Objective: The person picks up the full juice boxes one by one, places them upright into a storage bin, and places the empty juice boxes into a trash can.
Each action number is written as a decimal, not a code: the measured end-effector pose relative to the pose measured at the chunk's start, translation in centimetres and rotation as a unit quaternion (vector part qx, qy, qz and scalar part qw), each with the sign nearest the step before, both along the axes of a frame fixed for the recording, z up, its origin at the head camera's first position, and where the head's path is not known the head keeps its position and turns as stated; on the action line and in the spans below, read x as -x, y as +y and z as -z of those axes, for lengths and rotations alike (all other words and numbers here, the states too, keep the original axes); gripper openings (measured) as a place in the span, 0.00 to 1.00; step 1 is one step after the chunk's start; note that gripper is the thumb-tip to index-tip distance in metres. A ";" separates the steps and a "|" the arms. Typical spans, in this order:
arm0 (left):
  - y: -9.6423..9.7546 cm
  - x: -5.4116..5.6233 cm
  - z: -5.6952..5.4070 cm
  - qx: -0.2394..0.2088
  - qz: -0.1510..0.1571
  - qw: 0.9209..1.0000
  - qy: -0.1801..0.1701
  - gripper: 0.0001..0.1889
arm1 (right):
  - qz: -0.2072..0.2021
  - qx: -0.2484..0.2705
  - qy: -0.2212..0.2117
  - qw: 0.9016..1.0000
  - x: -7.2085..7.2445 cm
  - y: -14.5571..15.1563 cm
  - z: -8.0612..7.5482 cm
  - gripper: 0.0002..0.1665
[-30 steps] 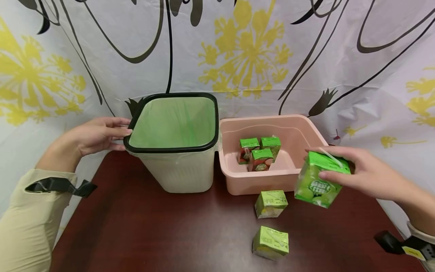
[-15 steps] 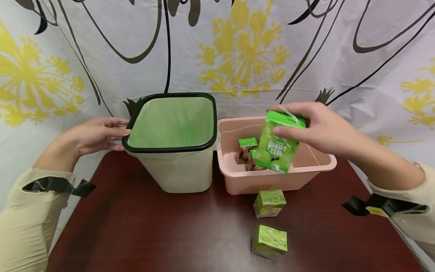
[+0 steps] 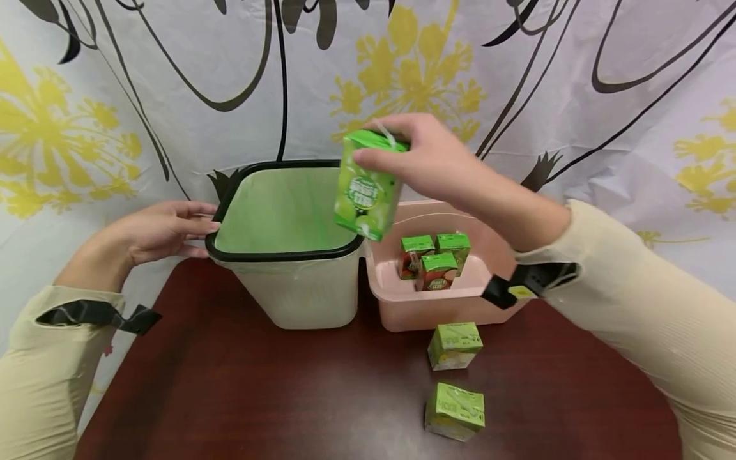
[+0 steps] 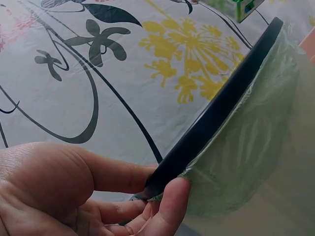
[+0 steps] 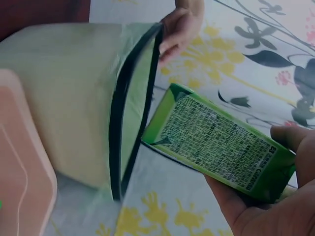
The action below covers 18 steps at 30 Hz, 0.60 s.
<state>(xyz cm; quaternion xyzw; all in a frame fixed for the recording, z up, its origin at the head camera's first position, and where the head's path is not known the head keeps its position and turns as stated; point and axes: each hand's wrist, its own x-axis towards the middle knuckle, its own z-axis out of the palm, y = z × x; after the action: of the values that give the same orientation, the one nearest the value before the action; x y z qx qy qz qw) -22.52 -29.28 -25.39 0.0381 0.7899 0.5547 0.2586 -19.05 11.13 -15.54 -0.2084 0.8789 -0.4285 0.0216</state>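
My right hand [image 3: 425, 153] grips a green juice box [image 3: 365, 191] near its top, thumb on the front, a white straw lying along the top. The box is over the right rim of a lined trash bin [image 3: 305, 291], slightly tilted. In the right wrist view the printed side of the juice box [image 5: 211, 142] faces the camera, its lower end beside the bin's black rim [image 5: 118, 123]. My left hand [image 3: 167, 231] holds the bin's left side. In the left wrist view its thumb and fingers [image 4: 118, 174] pinch the black rim [image 4: 216, 113] and green liner.
A pink basin [image 3: 443, 316] stands right of the bin, with a few juice boxes [image 3: 437, 271] in it. Two yellow-green boxes lie on the dark table [image 3: 259, 396] in front: one box [image 3: 454, 345] near the basin, another box [image 3: 454, 412] nearer me. A patterned cloth [image 3: 322, 83] hangs behind.
My right hand has carried the green juice box from the basin's right front corner, up and left across the basin, to the bin's right rim. The left hand stays at the bin.
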 end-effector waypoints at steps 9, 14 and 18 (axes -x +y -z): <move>-0.2 0.1 0.1 0.003 -0.002 1.000 -0.001 0.34 | -0.033 0.058 0.018 0.998 1.2 -4.7 2.4 0.26; -0.1 0.1 0.2 -0.001 -0.001 1.000 -0.001 0.33 | -0.039 0.026 0.027 0.999 1.5 -5.9 3.9 0.29; 0.0 0.1 0.2 -0.001 0.000 1.000 -0.001 0.33 | -0.044 -0.004 0.025 0.999 1.7 -6.5 4.9 0.31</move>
<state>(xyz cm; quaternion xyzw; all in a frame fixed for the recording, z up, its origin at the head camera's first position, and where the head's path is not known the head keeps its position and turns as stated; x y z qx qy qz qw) -22.58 -29.30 -25.56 0.0375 0.7891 0.5557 0.2591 -20.70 4.58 -20.49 -0.2569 0.8709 -0.4186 0.0195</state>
